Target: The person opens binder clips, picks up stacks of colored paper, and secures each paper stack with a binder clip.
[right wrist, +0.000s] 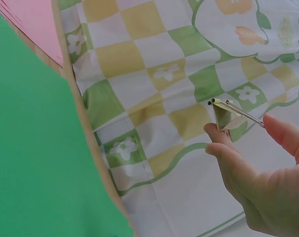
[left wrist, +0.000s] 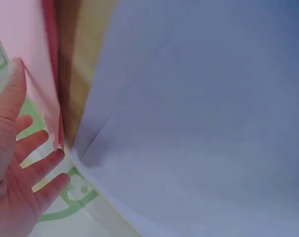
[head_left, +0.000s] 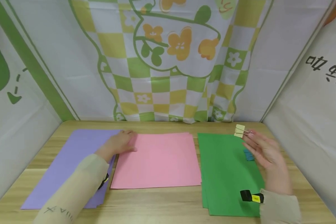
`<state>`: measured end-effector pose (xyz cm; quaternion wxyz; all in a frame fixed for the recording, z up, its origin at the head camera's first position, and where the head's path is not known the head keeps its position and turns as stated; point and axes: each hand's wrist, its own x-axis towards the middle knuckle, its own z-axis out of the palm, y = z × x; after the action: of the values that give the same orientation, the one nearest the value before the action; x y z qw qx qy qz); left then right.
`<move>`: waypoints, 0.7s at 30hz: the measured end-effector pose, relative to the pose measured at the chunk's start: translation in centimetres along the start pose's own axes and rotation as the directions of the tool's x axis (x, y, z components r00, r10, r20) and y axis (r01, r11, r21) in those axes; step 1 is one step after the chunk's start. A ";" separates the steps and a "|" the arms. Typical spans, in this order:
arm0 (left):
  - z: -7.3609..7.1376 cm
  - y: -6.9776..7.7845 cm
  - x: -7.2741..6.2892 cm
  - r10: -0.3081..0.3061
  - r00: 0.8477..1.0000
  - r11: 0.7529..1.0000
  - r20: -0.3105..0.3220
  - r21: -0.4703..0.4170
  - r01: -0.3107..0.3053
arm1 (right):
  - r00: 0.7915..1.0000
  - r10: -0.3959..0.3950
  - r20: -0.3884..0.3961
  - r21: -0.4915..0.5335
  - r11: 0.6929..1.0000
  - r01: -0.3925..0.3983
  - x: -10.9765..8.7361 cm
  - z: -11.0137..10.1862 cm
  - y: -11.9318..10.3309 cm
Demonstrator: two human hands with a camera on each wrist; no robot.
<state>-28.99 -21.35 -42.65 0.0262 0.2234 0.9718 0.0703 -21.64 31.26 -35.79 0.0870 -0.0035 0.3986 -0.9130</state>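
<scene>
My right hand (head_left: pixel 266 151) holds up a pale yellow binder clip (head_left: pixel 239 131) over the far right part of the green paper stack (head_left: pixel 226 174). In the right wrist view, the thumb and fingers (right wrist: pixel 286 137) pinch the clip (right wrist: pixel 227 117) by its wire handles. My left hand (head_left: pixel 120 142) is at the far left corner of the pink paper stack (head_left: pixel 159 161), its thumb (left wrist: pixel 15 86) lying against the pink sheets (left wrist: pixel 28 39). Its other fingers are spread and fairly straight along the edge.
Purple sheets (head_left: pixel 64 161) lie on the left, partly under my left forearm. A small blue object (head_left: pixel 249 155) rests on the green stack, partly behind my right hand. A patterned curtain (head_left: pixel 168 93) hangs at the back edge of the wooden table (head_left: pixel 156 205).
</scene>
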 end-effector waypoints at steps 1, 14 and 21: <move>-0.2 -0.1 0.2 0.003 1.000 1.000 0.005 0.000 -0.003 | 1.000 -0.003 -0.007 -0.002 1.000 0.003 0.0 0.1 0.1; -2.3 0.2 2.1 0.059 0.997 0.998 0.057 -0.017 -0.058 | 1.000 -0.013 -0.005 0.001 1.000 0.014 0.2 0.2 0.3; -3.2 1.3 2.4 -0.062 0.979 0.998 0.193 -0.018 0.067 | 1.000 -0.006 -0.006 -0.001 1.000 0.006 0.0 0.2 0.4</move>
<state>-30.83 -19.59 -39.33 0.1248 0.1970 0.9706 0.0596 -21.58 30.91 -35.94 0.0833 -0.0021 0.3991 -0.9131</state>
